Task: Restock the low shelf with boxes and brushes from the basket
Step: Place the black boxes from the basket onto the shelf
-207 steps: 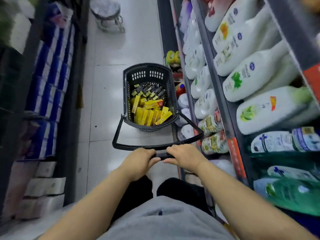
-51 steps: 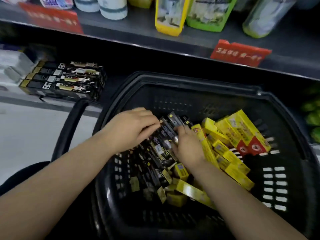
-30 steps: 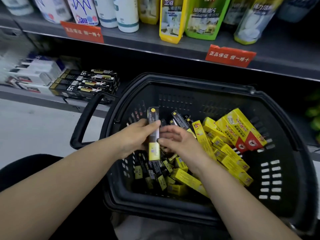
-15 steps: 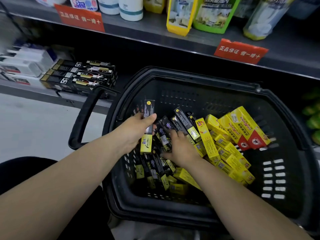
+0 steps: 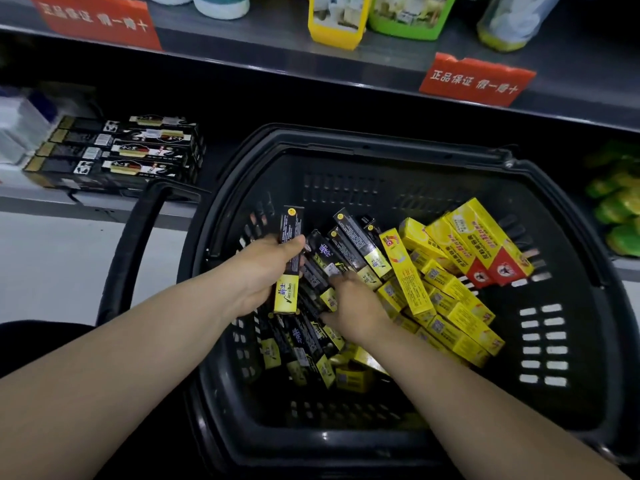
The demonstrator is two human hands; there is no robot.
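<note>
A black plastic basket stands in front of the low shelf, holding several black-and-yellow boxes on its left and several yellow boxes on its right. My left hand grips one black-and-yellow box upright above the pile. My right hand reaches down into the black boxes, its fingers curled around one of them. A stack of black boxes lies on the low shelf at the left.
The basket's handle is folded out to the left over the pale floor. White boxes sit at the shelf's far left, green packs at the right. The upper shelf carries bottles and red price tags.
My left hand keeps the upright box almost where it was. My right hand has sunk a little deeper into the black boxes. The view has tilted slightly down.
</note>
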